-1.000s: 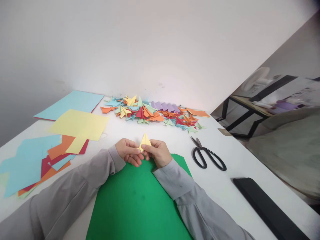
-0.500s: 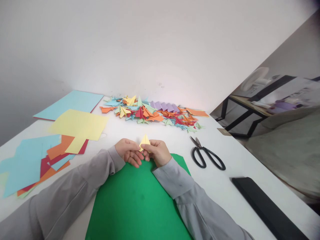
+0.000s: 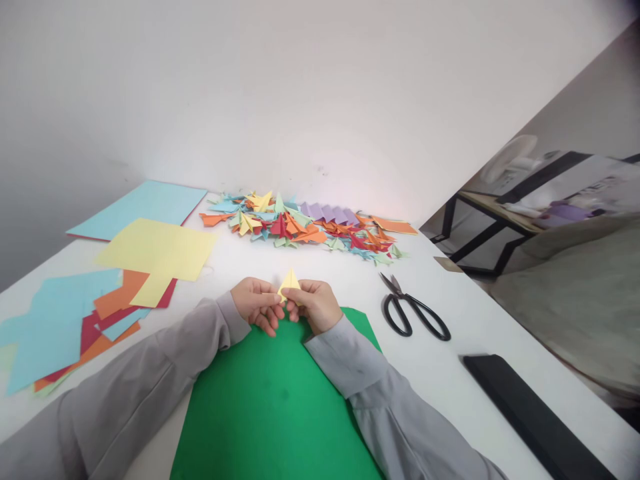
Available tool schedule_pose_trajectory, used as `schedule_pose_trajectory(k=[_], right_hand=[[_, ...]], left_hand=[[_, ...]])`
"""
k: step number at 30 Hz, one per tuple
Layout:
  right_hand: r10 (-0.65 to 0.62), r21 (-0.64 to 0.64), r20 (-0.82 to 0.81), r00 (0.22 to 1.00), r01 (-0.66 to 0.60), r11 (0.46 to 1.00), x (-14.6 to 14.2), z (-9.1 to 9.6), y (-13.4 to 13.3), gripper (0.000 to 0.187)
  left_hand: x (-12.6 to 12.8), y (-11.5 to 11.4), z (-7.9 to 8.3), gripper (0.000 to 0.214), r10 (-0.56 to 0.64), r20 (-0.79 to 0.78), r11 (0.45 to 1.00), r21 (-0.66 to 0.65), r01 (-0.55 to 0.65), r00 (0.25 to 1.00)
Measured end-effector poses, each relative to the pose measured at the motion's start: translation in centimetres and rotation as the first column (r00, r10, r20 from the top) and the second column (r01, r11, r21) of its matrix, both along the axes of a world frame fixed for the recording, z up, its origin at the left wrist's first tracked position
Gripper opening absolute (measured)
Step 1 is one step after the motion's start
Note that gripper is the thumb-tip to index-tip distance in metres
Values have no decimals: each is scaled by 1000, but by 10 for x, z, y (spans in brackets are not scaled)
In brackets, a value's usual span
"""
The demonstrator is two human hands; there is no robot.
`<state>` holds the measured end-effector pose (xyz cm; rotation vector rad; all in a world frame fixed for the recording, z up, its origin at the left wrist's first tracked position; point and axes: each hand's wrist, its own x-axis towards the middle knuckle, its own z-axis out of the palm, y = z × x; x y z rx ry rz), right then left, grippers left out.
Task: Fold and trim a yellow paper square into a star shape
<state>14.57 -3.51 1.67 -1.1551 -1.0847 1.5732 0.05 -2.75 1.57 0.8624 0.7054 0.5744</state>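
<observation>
A small piece of folded yellow paper (image 3: 292,279) with a pointed top and a centre crease is held upright over the far edge of the green mat (image 3: 280,400). My left hand (image 3: 257,305) pinches its lower left corner between thumb and index finger, the other fingers loosely curled. My right hand (image 3: 316,303) grips the lower right side, its thumb lying across the front. The fingers hide the paper's lower part.
Folded paper planes (image 3: 285,223) lie heaped along the wall. Coloured paper sheets (image 3: 155,247) and cut pieces (image 3: 55,320) spread at left. Black-handled scissors (image 3: 415,307) and a long black bar (image 3: 530,413) lie at right. A wooden-topped stand (image 3: 493,207) is beyond the table.
Almost nothing differs. The fingers of my left hand have curled in slightly, while the yellow paper and my right hand stay in place.
</observation>
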Motion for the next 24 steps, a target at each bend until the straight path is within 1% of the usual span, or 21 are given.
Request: schedule_pose_trajectory(k=[4,8,18,24], right_hand=[[-6,4,-3,1000,6,1000,0,0,1,22],[-9,9,-12,1000,9,1000,0,-2,1,22],[14,37,-26,1000,-13,999,-1,-2,0,25],[-19,53,-72,997,23,998,-1,-6,1,25]], left_hand=[[1,0,2,26,21,-16,1000,-3,-21,1000],[2,1,5,25,7,-37,1000,-29,-8,999],[7,-7,7,36,122,-97,988,110,-111,988],[8,-6,10,32,154,-105,986,83,-146,982]])
